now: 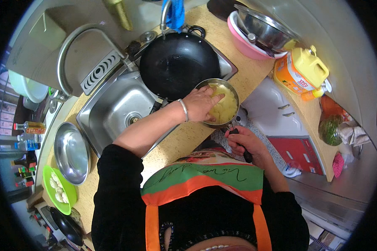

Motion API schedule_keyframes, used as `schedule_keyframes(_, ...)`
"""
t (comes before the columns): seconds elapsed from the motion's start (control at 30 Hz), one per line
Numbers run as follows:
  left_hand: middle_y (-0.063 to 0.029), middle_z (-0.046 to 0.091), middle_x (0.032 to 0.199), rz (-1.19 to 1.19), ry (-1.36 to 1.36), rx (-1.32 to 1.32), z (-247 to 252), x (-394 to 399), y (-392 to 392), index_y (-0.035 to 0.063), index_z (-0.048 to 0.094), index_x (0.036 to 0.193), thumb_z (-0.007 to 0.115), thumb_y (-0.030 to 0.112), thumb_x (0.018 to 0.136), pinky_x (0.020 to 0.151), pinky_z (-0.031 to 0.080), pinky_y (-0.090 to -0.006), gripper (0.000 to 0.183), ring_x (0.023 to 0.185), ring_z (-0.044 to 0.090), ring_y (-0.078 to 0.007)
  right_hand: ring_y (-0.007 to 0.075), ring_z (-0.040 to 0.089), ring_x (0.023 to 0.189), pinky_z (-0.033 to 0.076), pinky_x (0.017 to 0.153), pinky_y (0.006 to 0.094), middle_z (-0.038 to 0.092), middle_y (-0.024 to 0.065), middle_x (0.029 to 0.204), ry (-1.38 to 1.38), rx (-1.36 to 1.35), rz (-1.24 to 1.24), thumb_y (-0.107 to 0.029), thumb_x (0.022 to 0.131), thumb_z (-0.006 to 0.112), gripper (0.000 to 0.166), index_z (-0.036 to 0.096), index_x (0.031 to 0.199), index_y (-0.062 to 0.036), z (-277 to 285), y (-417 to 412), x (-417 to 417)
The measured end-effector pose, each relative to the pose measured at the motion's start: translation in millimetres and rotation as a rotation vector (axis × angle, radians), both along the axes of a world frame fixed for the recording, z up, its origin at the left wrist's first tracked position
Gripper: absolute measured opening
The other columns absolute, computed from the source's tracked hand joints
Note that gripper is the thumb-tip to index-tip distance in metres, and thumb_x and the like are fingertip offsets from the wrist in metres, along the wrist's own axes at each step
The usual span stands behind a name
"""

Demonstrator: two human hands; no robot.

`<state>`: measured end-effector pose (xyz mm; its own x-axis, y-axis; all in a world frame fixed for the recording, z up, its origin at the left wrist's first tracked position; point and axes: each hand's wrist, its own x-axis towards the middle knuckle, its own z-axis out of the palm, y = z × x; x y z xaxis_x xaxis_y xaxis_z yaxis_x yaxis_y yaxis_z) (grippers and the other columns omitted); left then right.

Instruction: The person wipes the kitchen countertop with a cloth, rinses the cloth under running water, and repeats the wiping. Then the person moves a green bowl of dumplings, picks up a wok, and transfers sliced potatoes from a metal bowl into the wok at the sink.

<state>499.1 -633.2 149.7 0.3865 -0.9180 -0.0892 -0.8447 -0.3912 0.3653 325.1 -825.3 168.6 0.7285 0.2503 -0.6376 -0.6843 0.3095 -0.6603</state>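
My right hand [243, 142] grips the black handle of a metal strainer or pan [235, 89], held near the counter's front edge. Pale yellow pieces [224, 105], perhaps sliced potato, fill it. My left hand [202, 105], with a silver bangle at the wrist, rests over the pieces with its fingers spread. A large black wok [180, 64] sits over the right part of the sink, just behind the metal vessel. The vessel's rim overlaps the wok's near edge in view. Whether the vessel's bottom is perforated is hidden.
At left are the steel sink basin [113, 109], a curved faucet [61, 59], a steel bowl [71, 153] and a green bowl [69, 200] with white pieces. At right stand a pink basin [238, 47], a steel pot [264, 29] and a yellow detergent jug [298, 72].
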Motion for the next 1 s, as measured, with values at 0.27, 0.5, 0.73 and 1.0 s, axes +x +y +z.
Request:
schedule_keyframes(0.27,-0.0322,0.020,0.153,-0.013,0.053,0.175,-32,-4,-44,0.0277,0.029,0.151,0.083,0.044,0.064,0.105,0.041,-0.0498,0.103,0.124,0.042,-0.0579,0.0053,0.041,0.045,0.033,0.040,0.0223,0.050,-0.0007,0.065,-0.012,0.051,0.015,-0.016,0.092,0.060,0.020,0.052,0.106,-0.0053,-9,-12,-9)
schedule_keyframes(0.5,-0.0285,0.038,0.137,-0.035,0.231,0.113,-37,4,-58,0.0232,0.052,0.129,0.085,0.022,0.064,0.098,0.046,-0.0465,0.073,0.113,0.055,-0.0474,0.0035,0.038,0.045,0.030,0.042,0.0195,0.051,-0.0011,0.068,-0.052,0.020,0.005,-0.018,0.091,0.060,0.020,0.054,0.105,-0.0050,-16,-17,-16)
schedule_keyframes(0.73,-0.0172,0.053,0.110,0.049,0.378,-0.242,-37,14,-54,0.0121,0.062,0.110,0.082,0.015,0.066,0.091,0.048,-0.0415,0.049,0.099,0.059,-0.0371,0.0060,0.042,0.044,0.033,0.039,0.0228,0.053,-0.0004,0.066,-0.051,0.005,0.062,-0.017,0.090,0.062,0.020,0.054,0.104,-0.0054,-18,-26,-16)
schedule_keyframes(1.0,0.0004,0.057,0.091,0.379,1.114,-0.479,-20,16,-49,0.0106,0.059,0.110,0.070,0.013,0.079,0.046,0.044,-0.0235,0.033,0.069,0.056,-0.0075,0.0060,0.043,0.044,0.033,0.040,0.0216,0.055,0.0000,0.068,-0.023,-0.072,0.074,-0.019,0.089,0.062,0.019,0.056,0.101,-0.0051,-15,-24,-16)
